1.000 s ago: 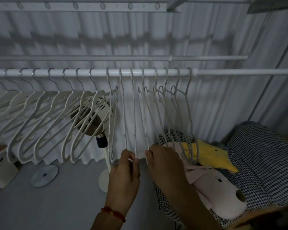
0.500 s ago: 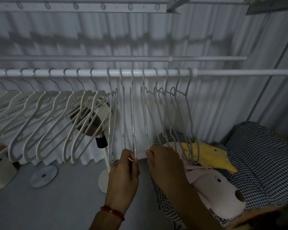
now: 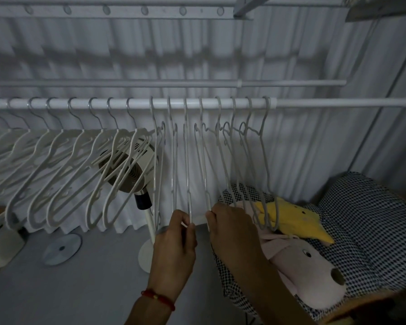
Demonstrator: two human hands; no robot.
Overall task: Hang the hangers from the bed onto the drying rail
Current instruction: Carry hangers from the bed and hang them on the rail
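Little has shifted since a second ago: your left hand (image 3: 174, 245) and right hand (image 3: 232, 231) still pinch the bottoms of neighbouring hangers (image 3: 188, 160), fingers clamped on the wire, all hooked on the drying rail (image 3: 326, 102).

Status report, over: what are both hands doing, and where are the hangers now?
Left hand pinching bottom of one hanging hanger. Right hand gripping the next hanger. All visible hangers on the drying rail. Nothing in the way.
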